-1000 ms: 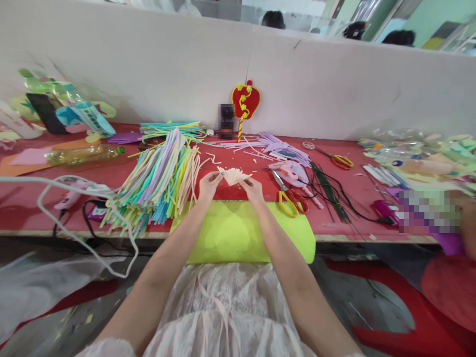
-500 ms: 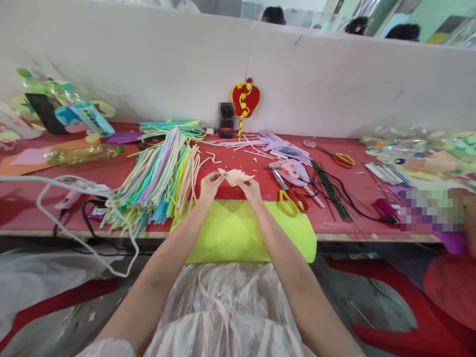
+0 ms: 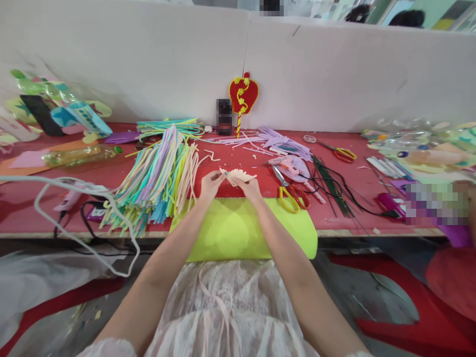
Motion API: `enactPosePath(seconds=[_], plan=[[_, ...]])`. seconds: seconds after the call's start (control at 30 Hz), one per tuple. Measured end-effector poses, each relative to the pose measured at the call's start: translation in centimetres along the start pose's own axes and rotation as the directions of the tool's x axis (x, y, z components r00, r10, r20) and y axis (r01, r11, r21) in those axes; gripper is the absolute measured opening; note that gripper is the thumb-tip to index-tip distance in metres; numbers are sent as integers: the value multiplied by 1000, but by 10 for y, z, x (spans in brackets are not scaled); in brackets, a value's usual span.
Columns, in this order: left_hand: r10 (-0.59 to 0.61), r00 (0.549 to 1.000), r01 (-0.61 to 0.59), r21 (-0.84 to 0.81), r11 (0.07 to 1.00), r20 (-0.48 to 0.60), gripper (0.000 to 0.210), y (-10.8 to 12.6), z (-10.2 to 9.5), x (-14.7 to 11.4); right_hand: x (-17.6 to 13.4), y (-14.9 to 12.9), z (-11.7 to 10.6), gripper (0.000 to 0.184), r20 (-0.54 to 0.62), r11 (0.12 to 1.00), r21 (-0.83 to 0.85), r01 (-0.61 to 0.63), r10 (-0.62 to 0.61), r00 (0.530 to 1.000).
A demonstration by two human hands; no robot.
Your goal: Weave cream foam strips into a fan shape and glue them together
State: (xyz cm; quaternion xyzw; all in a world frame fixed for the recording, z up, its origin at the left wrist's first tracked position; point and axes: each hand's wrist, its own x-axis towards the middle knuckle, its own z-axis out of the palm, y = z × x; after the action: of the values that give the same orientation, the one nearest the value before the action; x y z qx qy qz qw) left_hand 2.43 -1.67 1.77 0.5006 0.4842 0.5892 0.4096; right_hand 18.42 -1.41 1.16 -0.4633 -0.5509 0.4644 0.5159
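Note:
My left hand (image 3: pixel 211 184) pinches the left end of a pale peach piece (image 3: pixel 238 174) that looks like chenille stem folded into tight, small ridges. On its other side, my right hand (image 3: pixel 250 186) has thumb and fingers closed on the same piece, holding it just above the red tabletop. A small greyish spot shows at my left fingertips; I cannot make out what it is. Left of my hands lies a large bundle of pastel chenille stems (image 3: pixel 156 173), with peach ones at its right side. Yellow-and-red-handled scissors (image 3: pixel 288 191) rest to the right.
A yellow-green sheet (image 3: pixel 238 233) hangs over the table's front edge under my forearms. Purple stems (image 3: pixel 284 141), a pink glue gun (image 3: pixel 290 166) and dark green wires (image 3: pixel 332 186) lie to the right. A red fan-shaped ornament (image 3: pixel 243 94) stands at the white partition (image 3: pixel 148 64).
The view has shifted slightly, so the table's far side sits a little higher in the frame. Both hands keep their hold on the peach piece, with barely any movement.

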Motion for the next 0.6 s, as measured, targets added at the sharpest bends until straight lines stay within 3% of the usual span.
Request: enactPosePath(seconds=[0.6], plan=[[0, 1000, 0, -9, 1000, 7, 26, -3, 0, 1, 0, 1, -2, 36, 47, 998, 69, 9, -12, 999]])
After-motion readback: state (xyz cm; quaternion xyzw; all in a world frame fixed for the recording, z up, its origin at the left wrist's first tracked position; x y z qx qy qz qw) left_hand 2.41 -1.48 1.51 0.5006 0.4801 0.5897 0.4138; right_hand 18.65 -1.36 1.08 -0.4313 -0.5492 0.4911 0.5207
